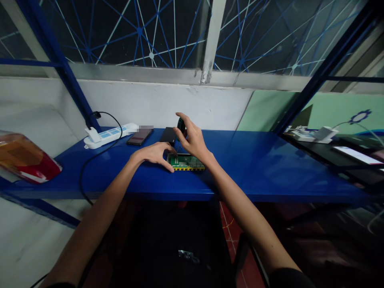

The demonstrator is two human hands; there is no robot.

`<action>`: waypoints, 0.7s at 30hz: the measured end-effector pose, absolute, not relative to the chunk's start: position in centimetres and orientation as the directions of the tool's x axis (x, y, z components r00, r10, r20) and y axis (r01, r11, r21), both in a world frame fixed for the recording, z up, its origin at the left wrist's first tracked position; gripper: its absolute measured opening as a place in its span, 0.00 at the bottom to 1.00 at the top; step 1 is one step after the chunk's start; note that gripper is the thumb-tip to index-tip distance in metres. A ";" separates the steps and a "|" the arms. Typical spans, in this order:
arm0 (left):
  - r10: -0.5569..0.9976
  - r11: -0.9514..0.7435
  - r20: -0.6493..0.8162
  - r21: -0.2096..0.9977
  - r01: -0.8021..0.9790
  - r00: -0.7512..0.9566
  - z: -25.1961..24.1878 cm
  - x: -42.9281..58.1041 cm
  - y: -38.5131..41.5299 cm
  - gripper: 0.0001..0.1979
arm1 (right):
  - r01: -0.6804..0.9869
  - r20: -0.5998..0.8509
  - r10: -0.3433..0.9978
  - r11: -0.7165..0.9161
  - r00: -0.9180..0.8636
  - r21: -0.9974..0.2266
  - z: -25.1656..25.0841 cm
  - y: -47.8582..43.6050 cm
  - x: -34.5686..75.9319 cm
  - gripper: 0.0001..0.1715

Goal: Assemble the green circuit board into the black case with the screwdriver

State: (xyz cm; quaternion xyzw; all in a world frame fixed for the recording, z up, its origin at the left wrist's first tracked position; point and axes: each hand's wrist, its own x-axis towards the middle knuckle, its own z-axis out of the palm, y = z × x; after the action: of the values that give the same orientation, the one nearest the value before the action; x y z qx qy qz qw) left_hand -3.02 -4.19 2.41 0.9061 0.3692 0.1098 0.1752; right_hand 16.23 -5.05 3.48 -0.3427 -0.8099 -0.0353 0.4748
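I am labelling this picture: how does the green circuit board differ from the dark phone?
The circuit board is green with a yellow edge; the phone is dark and glossy. The left hand touches the circuit board, with the right hand holding a dark tool above it; the phone lies untouched, farther back beside the power strip. Both lie flat on the blue table.
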 end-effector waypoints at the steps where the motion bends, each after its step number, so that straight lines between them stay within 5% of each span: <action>1: 0.701 -0.672 0.064 0.395 0.627 0.710 2.4 -3.0 -4.2 0.35 | 0.589 0.792 0.522 0.763 -0.318 -0.266 3.5 -5.0 16.2 0.27; 21: 0.686 -0.696 0.065 0.348 0.627 0.725 2.5 -2.7 -4.5 0.33 | 0.591 0.799 0.532 0.751 -0.280 -0.293 3.7 -4.7 16.8 0.29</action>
State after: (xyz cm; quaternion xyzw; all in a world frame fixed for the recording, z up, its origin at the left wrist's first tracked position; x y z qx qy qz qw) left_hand -2.66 -4.48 2.46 0.9160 0.3584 0.0954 0.1528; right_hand 16.77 -4.71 3.71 -0.3513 -0.7995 -0.0305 0.4863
